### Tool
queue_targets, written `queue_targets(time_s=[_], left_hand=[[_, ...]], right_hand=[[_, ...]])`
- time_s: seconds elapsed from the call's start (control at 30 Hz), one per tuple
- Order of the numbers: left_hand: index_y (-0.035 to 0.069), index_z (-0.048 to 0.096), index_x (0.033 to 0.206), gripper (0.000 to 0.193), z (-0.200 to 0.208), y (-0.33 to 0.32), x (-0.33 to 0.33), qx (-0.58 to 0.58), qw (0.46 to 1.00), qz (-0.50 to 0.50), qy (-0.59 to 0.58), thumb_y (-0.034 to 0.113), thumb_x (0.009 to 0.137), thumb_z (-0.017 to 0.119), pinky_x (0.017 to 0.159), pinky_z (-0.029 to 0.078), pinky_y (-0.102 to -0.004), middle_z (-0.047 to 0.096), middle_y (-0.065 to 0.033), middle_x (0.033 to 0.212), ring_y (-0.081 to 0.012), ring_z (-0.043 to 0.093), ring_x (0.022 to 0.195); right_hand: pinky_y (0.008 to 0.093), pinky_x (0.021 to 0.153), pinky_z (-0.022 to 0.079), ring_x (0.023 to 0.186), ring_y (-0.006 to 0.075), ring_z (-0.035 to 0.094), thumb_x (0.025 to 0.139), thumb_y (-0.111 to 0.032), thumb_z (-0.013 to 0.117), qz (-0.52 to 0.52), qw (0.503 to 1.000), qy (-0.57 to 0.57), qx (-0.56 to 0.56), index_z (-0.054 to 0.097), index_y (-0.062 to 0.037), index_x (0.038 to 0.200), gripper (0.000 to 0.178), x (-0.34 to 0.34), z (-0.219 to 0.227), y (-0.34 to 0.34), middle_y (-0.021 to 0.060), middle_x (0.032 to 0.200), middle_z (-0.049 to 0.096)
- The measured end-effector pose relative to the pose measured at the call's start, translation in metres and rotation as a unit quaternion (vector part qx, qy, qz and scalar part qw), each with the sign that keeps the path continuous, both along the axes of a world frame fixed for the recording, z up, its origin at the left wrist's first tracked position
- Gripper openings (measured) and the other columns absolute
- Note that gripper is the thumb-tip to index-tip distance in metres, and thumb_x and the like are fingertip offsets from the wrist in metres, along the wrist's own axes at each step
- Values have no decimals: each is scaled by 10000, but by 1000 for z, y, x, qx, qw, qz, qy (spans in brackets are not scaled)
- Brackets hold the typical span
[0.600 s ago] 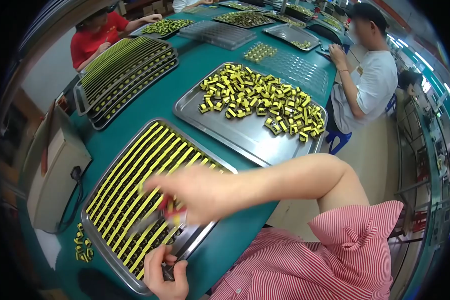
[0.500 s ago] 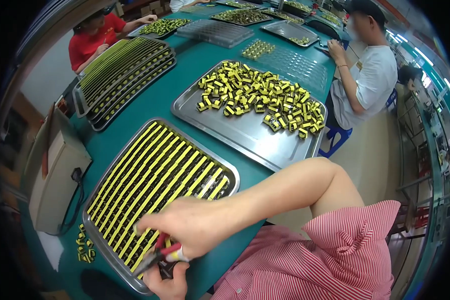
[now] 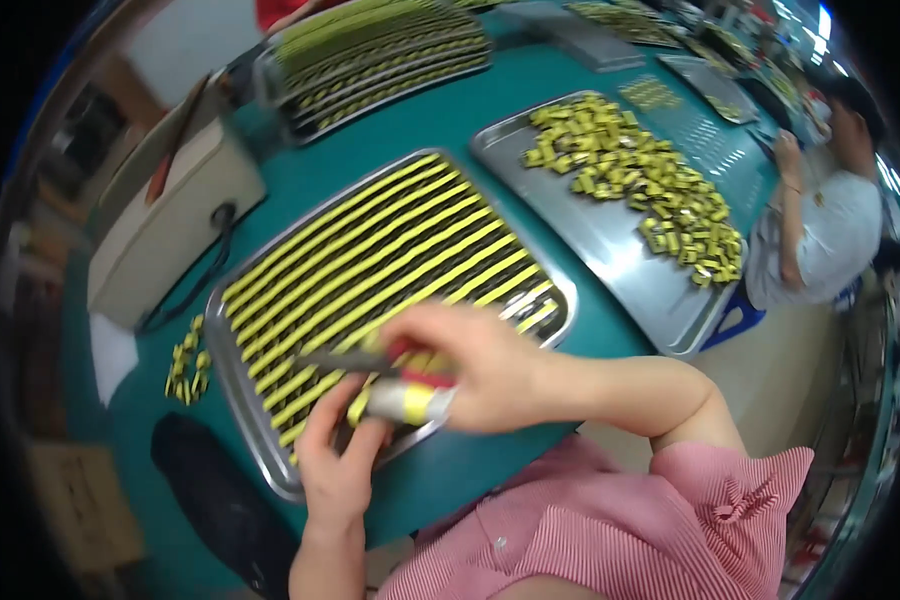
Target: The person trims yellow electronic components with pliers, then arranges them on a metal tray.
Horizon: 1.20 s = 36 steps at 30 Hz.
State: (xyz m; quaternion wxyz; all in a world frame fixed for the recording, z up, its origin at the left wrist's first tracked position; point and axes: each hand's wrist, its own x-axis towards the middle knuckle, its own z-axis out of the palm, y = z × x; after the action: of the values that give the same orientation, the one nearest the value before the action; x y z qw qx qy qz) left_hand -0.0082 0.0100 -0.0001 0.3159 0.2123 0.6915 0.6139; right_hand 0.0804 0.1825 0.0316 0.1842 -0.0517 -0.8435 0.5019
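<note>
Carefully steady the metal tray (image 3: 255, 440) at its 6 o'clock rim with the left hand (image 3: 342, 462), fingers loosely apart, while the right hand (image 3: 470, 362), clamped on a red-handled tool (image 3: 410, 362), works along the yellow component rows (image 3: 370, 270) without disturbing neighbouring rows.

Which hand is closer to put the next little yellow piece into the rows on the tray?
Probably the right hand. It reaches across the near end of the tray, right above the yellow rows, and grips a red-handled tool. The left hand sits at the tray's near edge, fingers beside a blurred white and yellow piece.
</note>
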Motion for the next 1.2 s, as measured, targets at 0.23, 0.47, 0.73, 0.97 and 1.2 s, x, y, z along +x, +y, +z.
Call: queue_targets(time_s=[0.23,0.47,0.73,0.97,1.2], left_hand=[[-36,494,1100,305,3,7,-4,147,975,-2,-165,-18,800,547,653,447,-215,595,-131,994,-105,534,697],[-29,472,1119,278,-9,4,-8,164,973,-1,-161,-21,841,482,635,456,-298,565,-168,1007,-179,531,703],[-26,474,1145,281,-14,2,-11,177,968,-29,-178,39,872,493,675,448,-330,570,-180,983,-199,524,722],[-29,477,1146,287,-16,3,-13,187,963,-42,-191,60,875,502,665,450,-323,572,-173,982,-186,522,748],[-35,479,1140,287,-15,3,-11,186,964,-42,-183,69,874,509,650,453,-311,575,-171,983,-178,526,746]], right_hand=[[295,559,462,633,214,568,613,-135,772,-120,967,45,222,567,-45,824,307,10,-18,9,72,733,548],[311,524,459,607,228,574,568,-158,787,-110,961,25,252,605,-44,784,305,15,-18,8,72,695,563],[331,540,469,622,247,579,582,-178,777,-96,966,9,241,608,-41,773,289,16,-19,6,83,697,564],[332,548,476,625,249,584,586,-197,777,-95,965,0,244,610,-34,764,293,17,-19,6,87,699,568],[330,544,475,624,250,586,592,-191,773,-84,966,-4,245,613,-34,765,283,18,-18,7,88,696,568]])
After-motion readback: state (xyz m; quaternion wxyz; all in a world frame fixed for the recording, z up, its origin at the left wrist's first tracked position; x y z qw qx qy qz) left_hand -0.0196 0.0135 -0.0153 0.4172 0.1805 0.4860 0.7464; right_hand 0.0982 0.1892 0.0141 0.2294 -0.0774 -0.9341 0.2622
